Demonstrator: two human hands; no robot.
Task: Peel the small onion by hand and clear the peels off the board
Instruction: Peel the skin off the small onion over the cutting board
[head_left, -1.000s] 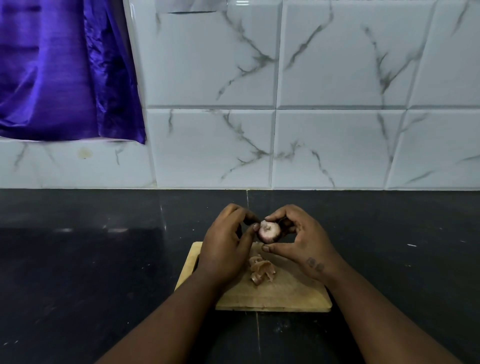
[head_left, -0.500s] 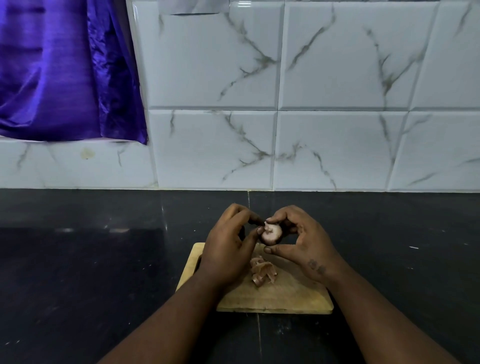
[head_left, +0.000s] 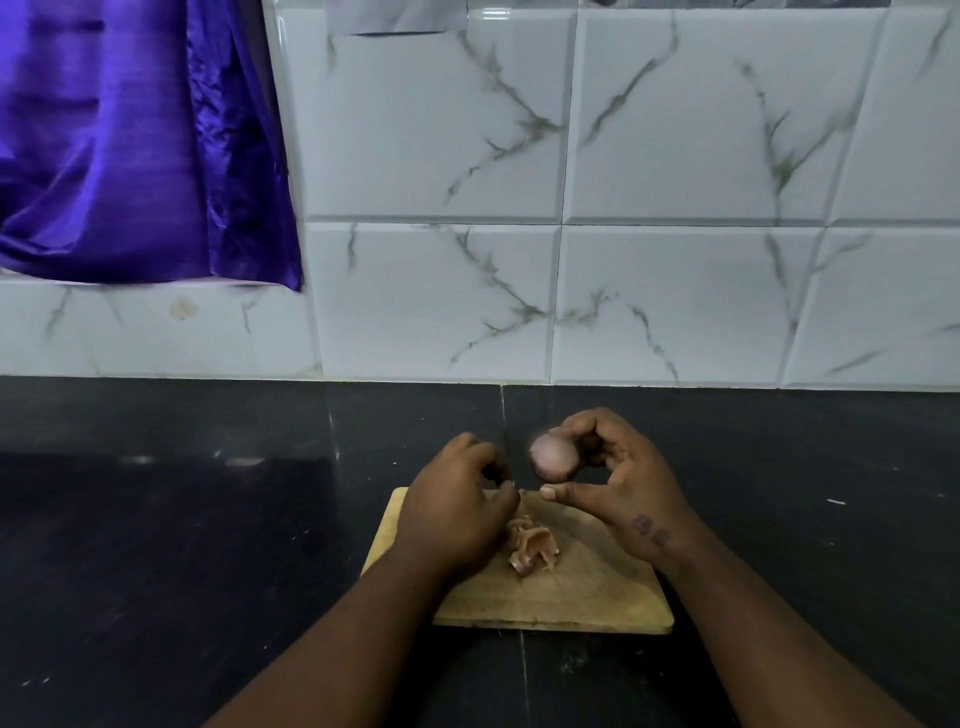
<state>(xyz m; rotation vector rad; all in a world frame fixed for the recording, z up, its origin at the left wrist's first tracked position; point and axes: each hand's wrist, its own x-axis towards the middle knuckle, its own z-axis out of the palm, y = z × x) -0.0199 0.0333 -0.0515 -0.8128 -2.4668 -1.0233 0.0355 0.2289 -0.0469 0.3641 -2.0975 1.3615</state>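
Note:
My right hand (head_left: 618, 483) holds the small pale pink onion (head_left: 552, 456) between fingertips and thumb, above the far edge of the wooden cutting board (head_left: 587, 587). The onion looks blurred. My left hand (head_left: 457, 512) has come away from it and hovers over the board's left part, fingers curled with thumb and fingertips pinched; whether a bit of skin sits between them I cannot make out. A small heap of papery peels (head_left: 532, 545) lies on the board just right of my left hand.
The board rests on a dark stone counter (head_left: 182, 545) that runs to a white marbled tile wall (head_left: 675, 286). A purple cloth (head_left: 135, 145) hangs at the upper left, above the counter.
My left hand has let go of the onion and dropped left and down toward the board. My right hand turned the onion and lifted it slightly, now holding it alone.

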